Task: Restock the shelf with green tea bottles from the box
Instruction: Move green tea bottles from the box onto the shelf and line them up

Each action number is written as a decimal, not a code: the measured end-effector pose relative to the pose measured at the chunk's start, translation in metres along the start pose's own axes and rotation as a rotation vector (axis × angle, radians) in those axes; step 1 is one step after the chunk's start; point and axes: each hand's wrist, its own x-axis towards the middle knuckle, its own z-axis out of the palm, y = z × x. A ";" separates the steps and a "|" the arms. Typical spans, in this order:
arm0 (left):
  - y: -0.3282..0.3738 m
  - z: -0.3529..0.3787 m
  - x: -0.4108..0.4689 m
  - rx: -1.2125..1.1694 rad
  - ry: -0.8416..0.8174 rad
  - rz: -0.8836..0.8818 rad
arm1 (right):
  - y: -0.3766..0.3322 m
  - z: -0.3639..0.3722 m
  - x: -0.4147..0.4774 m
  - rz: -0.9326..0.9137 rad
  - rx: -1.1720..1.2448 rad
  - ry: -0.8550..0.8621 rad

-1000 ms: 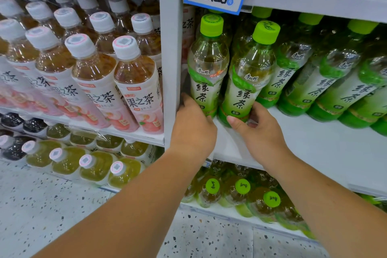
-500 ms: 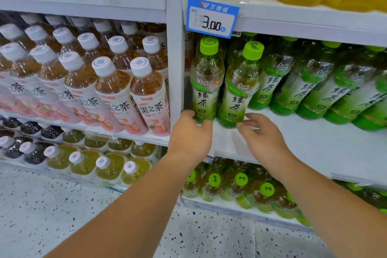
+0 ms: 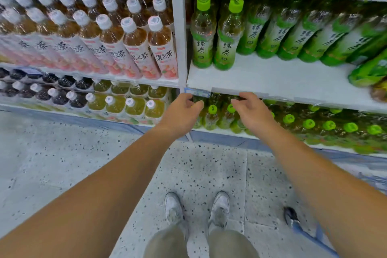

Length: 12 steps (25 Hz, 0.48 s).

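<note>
Below the shelf (image 3: 272,78) lip, left hand (image 3: 181,115) and right hand (image 3: 253,113) hang empty, loose; green tea bottles (image 3: 215,34) seem heavy, slick; grip mid-label.

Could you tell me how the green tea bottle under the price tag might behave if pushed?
The green tea bottle looks full, so probably fairly heavy. Tall and narrow, it may tip if pushed near its cap; lower down, it should slide on the smooth shelf.

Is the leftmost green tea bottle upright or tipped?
Upright: the green tea bottle stands on its base on the shelf, cap up.
</note>
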 end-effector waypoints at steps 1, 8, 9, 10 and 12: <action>0.000 0.001 -0.016 -0.008 -0.009 -0.001 | 0.002 -0.002 -0.015 0.008 0.003 -0.005; 0.021 0.009 -0.129 -0.090 -0.069 -0.005 | 0.004 -0.023 -0.120 0.004 -0.016 -0.031; 0.023 0.009 -0.145 -0.079 -0.076 -0.006 | 0.004 -0.027 -0.135 0.008 -0.006 -0.028; 0.026 0.009 -0.157 -0.066 -0.080 0.011 | 0.003 -0.032 -0.146 0.004 0.010 -0.020; 0.031 0.006 -0.180 -0.041 -0.092 0.050 | 0.006 -0.040 -0.172 0.032 0.046 -0.022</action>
